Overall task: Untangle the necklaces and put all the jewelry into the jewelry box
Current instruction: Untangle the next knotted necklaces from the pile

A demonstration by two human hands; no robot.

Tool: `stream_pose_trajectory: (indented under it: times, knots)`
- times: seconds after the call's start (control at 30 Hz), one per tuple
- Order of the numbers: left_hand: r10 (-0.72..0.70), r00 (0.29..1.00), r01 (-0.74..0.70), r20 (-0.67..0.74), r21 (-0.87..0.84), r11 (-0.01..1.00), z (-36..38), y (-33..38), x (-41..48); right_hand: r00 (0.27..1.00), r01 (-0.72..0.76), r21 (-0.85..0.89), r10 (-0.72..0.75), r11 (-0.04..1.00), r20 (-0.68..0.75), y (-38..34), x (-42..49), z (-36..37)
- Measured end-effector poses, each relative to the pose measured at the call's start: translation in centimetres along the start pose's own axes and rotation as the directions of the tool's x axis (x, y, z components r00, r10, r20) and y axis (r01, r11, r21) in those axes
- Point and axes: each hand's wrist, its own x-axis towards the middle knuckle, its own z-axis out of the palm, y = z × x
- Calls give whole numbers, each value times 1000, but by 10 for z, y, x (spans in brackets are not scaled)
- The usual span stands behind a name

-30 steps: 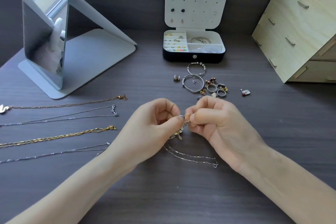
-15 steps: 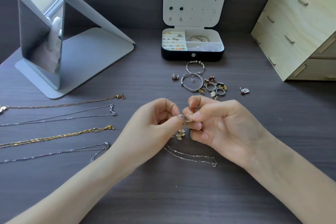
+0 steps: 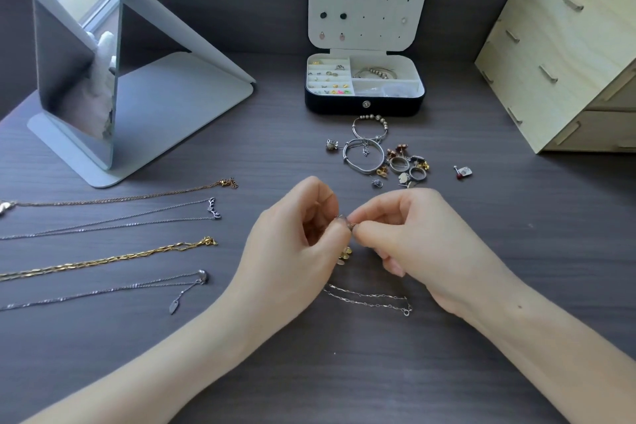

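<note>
My left hand [image 3: 292,244] and my right hand [image 3: 420,244] meet at the table's middle, both pinching a thin silver necklace [image 3: 368,299] near its clasp. A small gold pendant [image 3: 345,254] dangles under my fingers, and the chain's loop lies on the table below. Several untangled necklaces lie stretched out at the left: a rose-gold chain [image 3: 137,197], a silver antler chain [image 3: 144,218], a gold link chain [image 3: 113,258] and a silver leaf chain [image 3: 113,289]. The black jewelry box [image 3: 364,107] stands open at the back. Loose bangles, rings and earrings [image 3: 382,157] lie before it.
A standing mirror [image 3: 79,55] on a grey base occupies the back left. A wooden drawer chest [image 3: 564,55] fills the back right. A small red-stone earring [image 3: 463,173] lies apart to the right of the pile.
My right hand has rolled slightly, knuckles turning up, while both hands keep pinching the same spot on the chain. The silver leaf chain's end at the left now shows its pendant hanging out.
</note>
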Motion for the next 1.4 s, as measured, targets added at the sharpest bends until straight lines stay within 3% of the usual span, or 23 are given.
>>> stream_pose_trajectory:
  times: [0.13, 0.6, 0.77, 1.3, 1.4]
  knots:
    - [11, 1000, -9, -29, 62, 998, 1, 2, 0, 1000, -13, 29, 14, 999, -21, 1, 1, 0]
    - [-77, 995, 86, -68, 142, 986, 1, 2, 6, 999, -2, 447, -15, 895, 35, 2, 9, -3]
    - [-16, 999, 25, -43, 220, 975, 2, 3, 7, 999, 14, 490, -33, 871, 30, 2, 9, -3]
    - [88, 996, -87, 9, 271, 959, 0, -4, 5, 1000, -24, 342, 29, 939, -8, 3, 9, -4]
    - [88, 995, -95, 38, 297, 950, -1, -7, 4, 998, 48, 184, -41, 982, -39, 4, 9, -5]
